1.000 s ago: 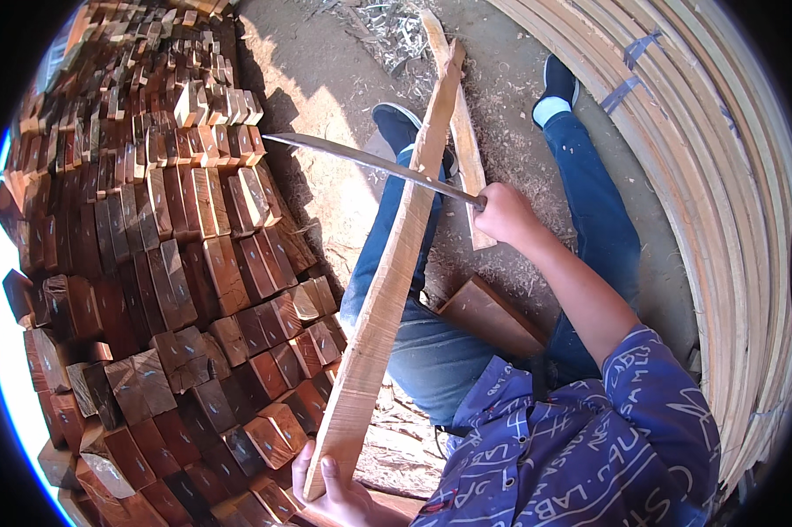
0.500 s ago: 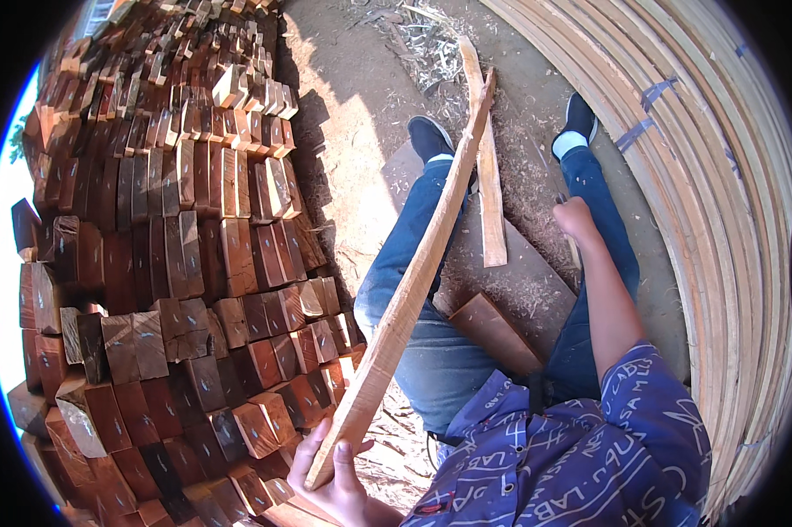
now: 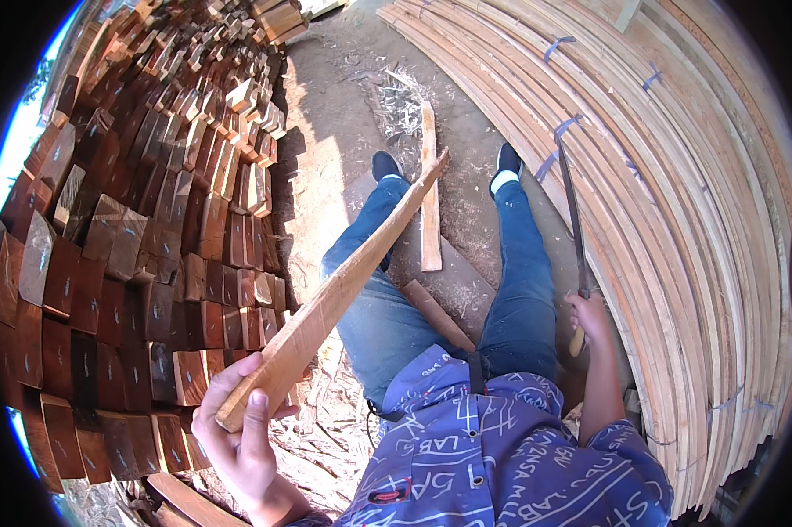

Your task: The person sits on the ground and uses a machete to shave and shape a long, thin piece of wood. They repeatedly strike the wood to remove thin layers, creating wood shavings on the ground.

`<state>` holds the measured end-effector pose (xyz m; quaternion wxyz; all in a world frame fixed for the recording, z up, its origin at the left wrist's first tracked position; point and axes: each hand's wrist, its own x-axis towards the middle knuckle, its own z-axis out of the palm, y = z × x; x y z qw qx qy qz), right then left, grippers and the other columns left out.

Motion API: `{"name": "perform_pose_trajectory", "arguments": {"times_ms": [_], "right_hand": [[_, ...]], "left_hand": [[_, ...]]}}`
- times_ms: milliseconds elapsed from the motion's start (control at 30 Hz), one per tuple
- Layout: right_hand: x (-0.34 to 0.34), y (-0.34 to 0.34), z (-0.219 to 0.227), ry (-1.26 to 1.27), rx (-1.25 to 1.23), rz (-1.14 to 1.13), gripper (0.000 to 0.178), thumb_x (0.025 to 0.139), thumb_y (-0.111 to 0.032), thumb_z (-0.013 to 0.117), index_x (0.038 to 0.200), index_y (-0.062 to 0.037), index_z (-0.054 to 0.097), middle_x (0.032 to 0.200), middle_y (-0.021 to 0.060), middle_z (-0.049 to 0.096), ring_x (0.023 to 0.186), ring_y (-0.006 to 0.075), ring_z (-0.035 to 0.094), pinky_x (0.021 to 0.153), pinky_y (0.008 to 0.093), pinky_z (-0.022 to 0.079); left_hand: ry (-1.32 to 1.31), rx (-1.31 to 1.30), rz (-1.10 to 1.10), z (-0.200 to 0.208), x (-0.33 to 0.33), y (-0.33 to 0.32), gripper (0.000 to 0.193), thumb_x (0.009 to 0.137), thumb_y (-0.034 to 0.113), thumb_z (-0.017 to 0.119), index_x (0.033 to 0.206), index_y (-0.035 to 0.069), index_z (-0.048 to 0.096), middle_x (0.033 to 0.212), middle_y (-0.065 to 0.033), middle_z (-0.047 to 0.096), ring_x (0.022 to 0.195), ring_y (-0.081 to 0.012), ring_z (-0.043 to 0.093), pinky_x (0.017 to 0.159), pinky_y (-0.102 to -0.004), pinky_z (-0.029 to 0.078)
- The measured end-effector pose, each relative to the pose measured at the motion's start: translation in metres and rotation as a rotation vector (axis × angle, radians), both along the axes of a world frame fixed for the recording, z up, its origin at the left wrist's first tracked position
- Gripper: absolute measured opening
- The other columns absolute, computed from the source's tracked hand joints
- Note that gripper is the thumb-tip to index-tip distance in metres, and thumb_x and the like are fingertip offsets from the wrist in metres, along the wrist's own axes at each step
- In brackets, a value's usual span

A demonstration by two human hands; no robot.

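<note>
My left hand (image 3: 242,435) is closed around the near end of a long, slightly curved wooden board (image 3: 326,307). The board slants up and away across my left leg, its far end over a second wooden strip (image 3: 429,202) that lies between my feet. On the right, my right hand (image 3: 589,316) grips the pale wooden handle of a machete (image 3: 573,211). Its long, narrow dark blade points away from me, in front of the stacked strips and apart from the board.
Stacked reddish-brown wood blocks (image 3: 133,307) rise along my left. Long, pale strips (image 3: 659,228) tied in bundles fill the right side. Wood shavings (image 3: 402,97) litter the ground beyond my feet. A short brown board (image 3: 437,312) lies between my legs.
My right hand has drawn back toward me and raised the machete, so its blade now shows in full. The left hand's board has swung to a flatter slant. The view has shifted.
</note>
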<state>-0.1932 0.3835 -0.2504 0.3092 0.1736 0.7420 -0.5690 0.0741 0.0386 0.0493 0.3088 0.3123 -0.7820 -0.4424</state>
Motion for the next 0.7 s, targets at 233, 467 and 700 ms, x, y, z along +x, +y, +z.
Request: {"name": "perform_pose_trajectory", "arguments": {"times_ms": [233,467,700], "right_hand": [[0.028,-0.008,0.014,0.017,-0.058,0.023,0.016,0.082,-0.010,0.067,0.076,-0.0062,0.053,0.056,-0.0005,0.048,0.042,0.0092,0.044,0.039,0.0264,0.034],[0.047,-0.055,0.029,0.096,-0.062,0.192,0.018,0.084,-0.011,0.068,0.075,-0.0059,0.054,0.056,-0.0004,0.049,0.044,0.0089,0.047,0.040,0.0268,0.037],[0.074,-0.107,0.071,0.265,-0.152,0.444,0.020,0.087,-0.015,0.069,0.078,0.0002,0.059,0.055,0.0033,0.053,0.044,0.0107,0.049,0.043,0.0288,0.040]], "left_hand": [[-0.183,-0.009,-0.068,0.065,0.042,0.017,0.050,0.090,0.024,0.060,0.127,-0.008,0.047,0.118,-0.0198,0.057,0.086,-0.0238,0.068,0.054,-0.0313,0.063],[-0.341,-0.156,-0.265,0.083,0.033,0.028,0.065,0.086,0.027,0.064,0.136,-0.005,0.037,0.116,-0.0304,0.061,0.107,-0.0328,0.064,0.093,-0.0407,0.050],[0.432,0.094,-0.670,0.042,-0.004,-0.017,0.018,0.084,0.009,0.062,0.096,0.008,0.049,0.110,-0.0219,0.061,0.125,-0.0462,0.050,0.114,-0.0702,0.013]]}}
